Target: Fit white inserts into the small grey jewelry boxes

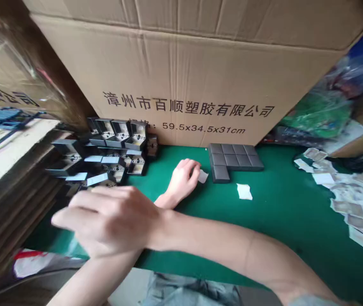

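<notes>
My arms are crossed over the green table [283, 212]. My left hand [184, 178] reaches forward to the middle of the table, fingers curled and pinching a small white paper slip [203, 176]. It sits just left of a block of closed dark grey boxes [232, 160]. Another white slip [244, 191] lies loose on the green surface to the right. My right hand [105, 221] crosses to the left, close to the camera and smeared by motion. Its back faces me and its fingers point left toward several open black boxes [117, 146]. What it holds, if anything, is hidden.
A large printed cardboard carton [188, 76] walls off the back of the table. Flattened brown cardboard [12, 199] is stacked at the left. A heap of white paper slips [353, 199] lies at the right edge, with plastic bags [321, 110] behind it.
</notes>
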Available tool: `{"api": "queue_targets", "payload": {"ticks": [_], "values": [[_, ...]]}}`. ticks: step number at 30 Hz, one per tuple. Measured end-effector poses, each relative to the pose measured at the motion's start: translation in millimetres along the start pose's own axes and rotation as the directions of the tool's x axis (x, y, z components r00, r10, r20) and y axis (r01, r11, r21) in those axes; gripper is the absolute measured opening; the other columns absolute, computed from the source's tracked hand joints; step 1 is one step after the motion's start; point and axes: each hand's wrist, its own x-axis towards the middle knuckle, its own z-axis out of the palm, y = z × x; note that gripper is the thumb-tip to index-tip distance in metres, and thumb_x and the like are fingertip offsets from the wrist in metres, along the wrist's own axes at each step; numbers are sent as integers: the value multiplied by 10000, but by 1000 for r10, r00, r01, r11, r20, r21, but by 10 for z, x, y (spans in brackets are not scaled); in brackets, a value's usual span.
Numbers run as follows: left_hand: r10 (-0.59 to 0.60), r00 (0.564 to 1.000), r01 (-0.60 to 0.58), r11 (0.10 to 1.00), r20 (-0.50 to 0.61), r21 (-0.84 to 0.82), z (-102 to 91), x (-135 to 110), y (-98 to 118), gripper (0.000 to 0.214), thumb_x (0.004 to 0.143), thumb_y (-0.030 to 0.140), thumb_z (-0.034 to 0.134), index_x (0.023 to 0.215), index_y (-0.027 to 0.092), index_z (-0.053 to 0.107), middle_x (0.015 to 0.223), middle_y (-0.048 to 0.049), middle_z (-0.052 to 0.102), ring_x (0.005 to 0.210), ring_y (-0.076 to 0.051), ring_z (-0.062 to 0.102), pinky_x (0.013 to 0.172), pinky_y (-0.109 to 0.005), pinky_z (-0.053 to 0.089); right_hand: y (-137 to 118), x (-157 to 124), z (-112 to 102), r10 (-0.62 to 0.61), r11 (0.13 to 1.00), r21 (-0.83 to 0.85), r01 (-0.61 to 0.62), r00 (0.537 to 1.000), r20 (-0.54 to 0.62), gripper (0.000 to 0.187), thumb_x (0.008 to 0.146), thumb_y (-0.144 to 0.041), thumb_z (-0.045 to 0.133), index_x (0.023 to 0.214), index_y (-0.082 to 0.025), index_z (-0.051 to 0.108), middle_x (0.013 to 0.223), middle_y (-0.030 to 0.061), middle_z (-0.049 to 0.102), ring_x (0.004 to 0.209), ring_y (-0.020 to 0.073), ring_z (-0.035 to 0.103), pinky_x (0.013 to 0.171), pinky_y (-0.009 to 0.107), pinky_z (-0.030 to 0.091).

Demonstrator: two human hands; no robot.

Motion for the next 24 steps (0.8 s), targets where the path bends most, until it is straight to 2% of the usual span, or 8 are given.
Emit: {"api": "queue_targets", "payload": {"ticks": [2, 4, 7, 9, 15, 24], "values": [[-31, 999, 31, 999, 6, 6, -5, -9, -11, 268, 953, 317, 467, 723, 198, 536, 640, 23, 537, 607, -125, 462, 601, -274, 285, 175, 213, 182, 96, 992, -84, -91, 994, 60, 346, 1026, -144, 334, 1070, -220, 669, 1019, -39, 655, 943, 142, 598, 813, 264, 492], [-50, 999, 50, 999, 14, 9, -12, -16, -18, 334, 952, 335, 468, 648, 197, 460, 542, 43, 422, 520, -113, 365, 562, -286, 235, 308, 403, 357, 228, 964, -165, -209, 968, 105, 313, 1040, -178, 341, 1038, -208, 652, 1060, -22, 645, 968, 171, 587, 765, 279, 494], [-57, 998, 57, 998, 28, 6, -25, -20, -20, 427, 955, 371, 462, 584, 192, 348, 515, 45, 347, 503, -105, 311, 552, -294, 201, 379, 603, 573, 294, 936, -235, -262, 949, 113, 257, 1049, -364, 443, 1047, -201, 643, 1150, 2, 631, 1062, 218, 563, 838, 338, 509], [-63, 997, 63, 998, 36, 2, -29, -22, -20, 443, 960, 379, 452, 578, 190, 331, 512, 43, 340, 503, -103, 305, 549, -295, 195, 350, 673, 666, 310, 926, -259, -275, 945, 104, 245, 1039, -368, 476, 1042, -199, 653, 1164, -1, 634, 1084, 219, 553, 879, 372, 510], [-79, 995, 80, 997, 53, -17, -20, -25, -46, 464, 964, 418, 454, 580, 185, 337, 505, 42, 352, 504, -101, 298, 535, -299, 187, 235, 723, 772, 369, 899, -321, -298, 909, 191, 221, 1029, -249, 470, 992, -196, 681, 1170, -33, 643, 1115, 166, 547, 923, 343, 473], [-115, 993, 115, 992, 21, -45, -30, 8, -68, 467, 958, 417, 458, 568, 184, 348, 517, 37, 382, 523, -102, 310, 541, -296, 199, 313, 760, 855, 412, 880, -341, -331, 889, 201, 131, 975, -174, 526, 998, -174, 654, 1153, -33, 662, 1117, 154, 568, 913, 323, 458]]}}
